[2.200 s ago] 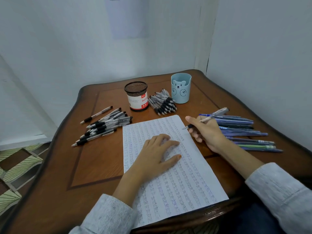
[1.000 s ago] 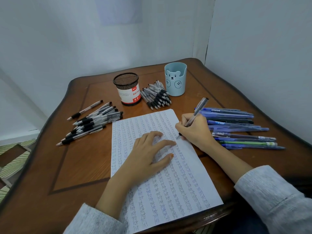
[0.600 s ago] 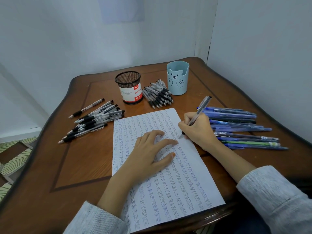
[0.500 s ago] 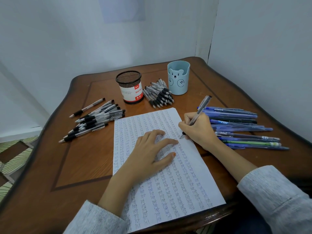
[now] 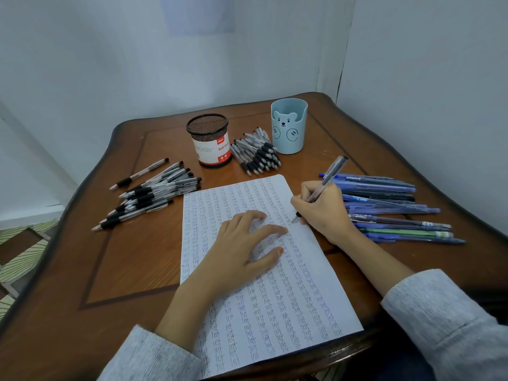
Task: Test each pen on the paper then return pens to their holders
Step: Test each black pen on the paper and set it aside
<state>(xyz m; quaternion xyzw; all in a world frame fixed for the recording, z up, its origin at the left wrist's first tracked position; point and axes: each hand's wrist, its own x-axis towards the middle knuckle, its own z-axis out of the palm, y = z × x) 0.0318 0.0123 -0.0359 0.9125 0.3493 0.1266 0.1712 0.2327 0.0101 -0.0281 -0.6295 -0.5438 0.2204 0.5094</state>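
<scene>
The step in hand is the testing of one pen. The right hand point(image 5: 321, 213) grips the pen point(image 5: 331, 171) with its fingers curled round the barrel in a writing hold. The tip touches the paper point(image 5: 275, 312) close to its right edge, in the upper half of the sheet. The left hand point(image 5: 242, 248) lies flat on the middle of the paper with straight, spread fingers and holds nothing; it probably presses the sheet so that it does not slide. The paper lies on the table point(image 5: 123, 257) in front of the person and is almost full of columns of the small word "test".

Many pens are outside their holders. A pile of black-grip pens point(image 5: 154, 193) lies left of the paper, and a second bundle point(image 5: 255, 155) lies between the mesh holder point(image 5: 210, 141) and the blue bear holder point(image 5: 288, 127). A row of blue pens point(image 5: 390, 204) lies just beside the right hand. Both holders stand at the far side of the table, and no pen rises out of either.

So the returning part seems hardly begun. The next move calls for finishing the short mark, lifting the tip and putting this pen away. Which holder it belongs to cannot be told here. Little free space remains on the sheet, so each new mark needs careful placing.
</scene>
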